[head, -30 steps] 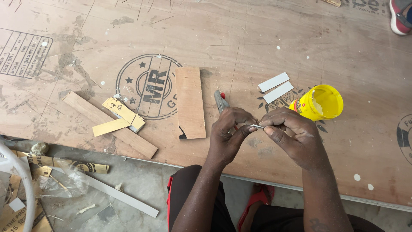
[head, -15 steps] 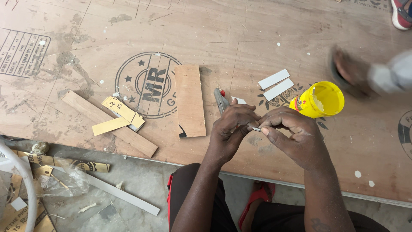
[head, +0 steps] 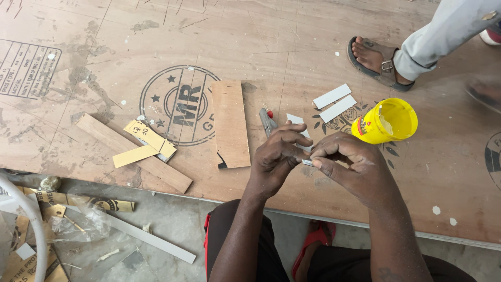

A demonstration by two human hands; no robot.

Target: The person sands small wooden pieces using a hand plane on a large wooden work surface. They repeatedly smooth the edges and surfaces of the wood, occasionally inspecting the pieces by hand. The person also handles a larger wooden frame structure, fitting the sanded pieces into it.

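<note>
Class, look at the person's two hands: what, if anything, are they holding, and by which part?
Both hands, left hand and right hand, pinch a small thin white strip between their fingers, mostly hidden; the exact part cannot be told.

Bright, even daylight, soft and diffuse; no glare on the plywood sheet (head: pixel 313 47). Shadows are short and faint, just under the hands and beside the yellow tub (head: pixel 386 121). Centre is sharp. Motion blur at the right edge on a dark shoe (head: pixel 485 94). No obvious edge distortion.

A carpentry workshop or building site: a big plywood sheet (head: pixel 313 42) on the concrete floor (head: pixel 177 224), wood offcuts (head: pixel 230 122), laminate strips (head: pixel 332 96), a yellow glue tub (head: pixel 386 121).
</note>
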